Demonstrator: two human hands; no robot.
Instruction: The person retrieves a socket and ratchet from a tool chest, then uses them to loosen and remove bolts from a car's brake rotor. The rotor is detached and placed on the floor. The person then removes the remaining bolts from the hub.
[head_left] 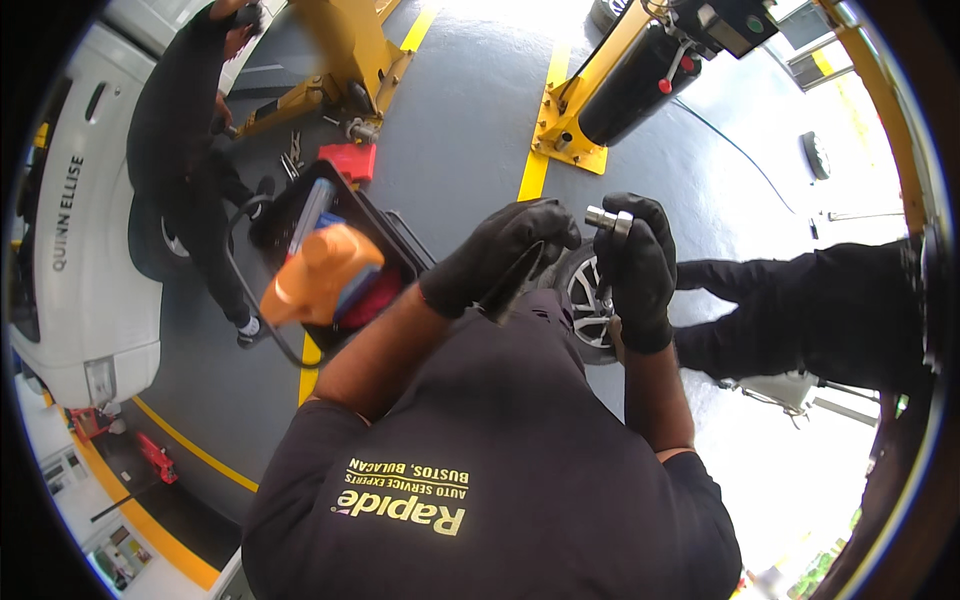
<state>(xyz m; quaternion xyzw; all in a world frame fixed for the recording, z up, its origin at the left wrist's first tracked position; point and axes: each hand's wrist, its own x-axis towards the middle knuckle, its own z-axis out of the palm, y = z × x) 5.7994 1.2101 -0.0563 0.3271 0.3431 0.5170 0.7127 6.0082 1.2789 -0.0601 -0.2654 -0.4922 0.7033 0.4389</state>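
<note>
- Your right hand (pixel 636 262), in a black glove, is closed around a short metal socket (pixel 608 218), whose bright end pokes out at 10 o'clock from your fist.
- Your left hand (pixel 502 256), also gloved, is curled around a thin dark tool (pixel 512 290); what kind it is, I cannot tell.
- The socket looks rigid, dense for its size and smooth, so judge it slippery in gloves: grip its barrel, not the rim.
- An open tool tray (pixel 395 238) sits on the floor at 9 o'clock; a wheel (pixel 590 300) lies below your hands.
</note>
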